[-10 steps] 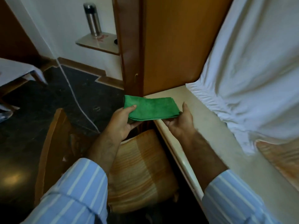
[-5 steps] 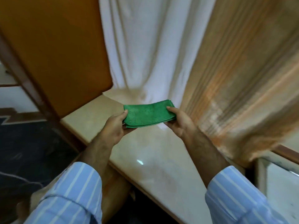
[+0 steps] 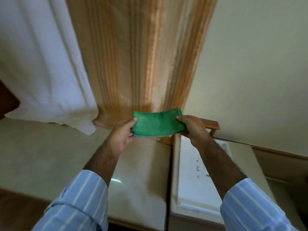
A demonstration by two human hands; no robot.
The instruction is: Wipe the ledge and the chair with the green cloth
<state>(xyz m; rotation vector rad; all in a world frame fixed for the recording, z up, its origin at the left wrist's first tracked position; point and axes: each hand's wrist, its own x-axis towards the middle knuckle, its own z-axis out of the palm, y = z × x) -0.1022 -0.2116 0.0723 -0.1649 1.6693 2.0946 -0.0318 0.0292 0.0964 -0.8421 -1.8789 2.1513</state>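
Since the folded green cloth (image 3: 157,125) hangs in the air between my hands, above the ledge (image 3: 50,155) and not touching it, I judge no wiping has begun; ledge and chair both remain, and the chair is out of view. My left hand (image 3: 122,135) pinches its 9 o'clock end, my right hand (image 3: 191,126) its 3 o'clock end. The pale stone shines. At 12 o'clock hangs a striped orange curtain (image 3: 138,55), at 10 a white curtain (image 3: 41,64).
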